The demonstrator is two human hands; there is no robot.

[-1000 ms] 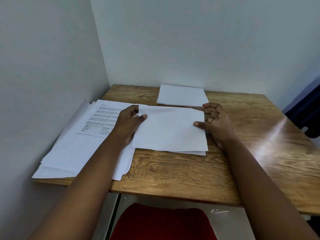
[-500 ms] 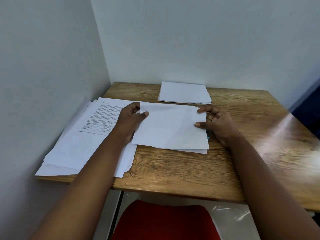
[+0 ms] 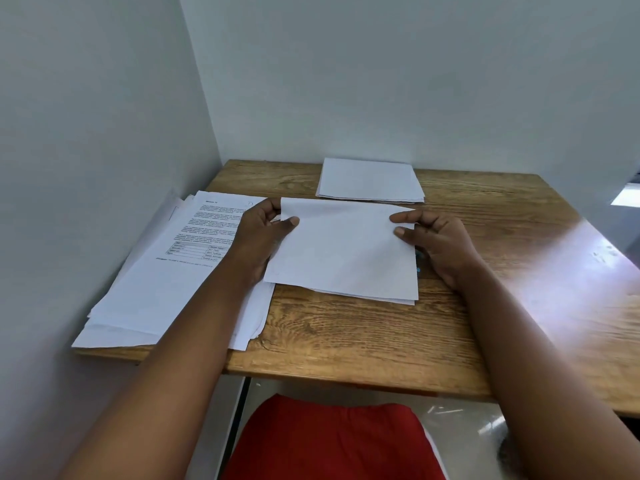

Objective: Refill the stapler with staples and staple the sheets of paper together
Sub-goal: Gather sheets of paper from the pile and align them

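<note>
Hands [image 3: 263, 233] [image 3: 436, 244] pinch flat white sheets [image 3: 346, 251].

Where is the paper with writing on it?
The printed sheet tops the messy paper pile at the table's left edge, against the wall. It sits just left of the left hand, whose forearm crosses the pile.

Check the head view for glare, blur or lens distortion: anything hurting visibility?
Head view: a bright glare patch washes out the wood grain on the right of the table; wide-angle bending shows in the wall corner and table edges; the print on the printed stack is too soft to read; the held sheets and both hands are evenly lit.
</note>
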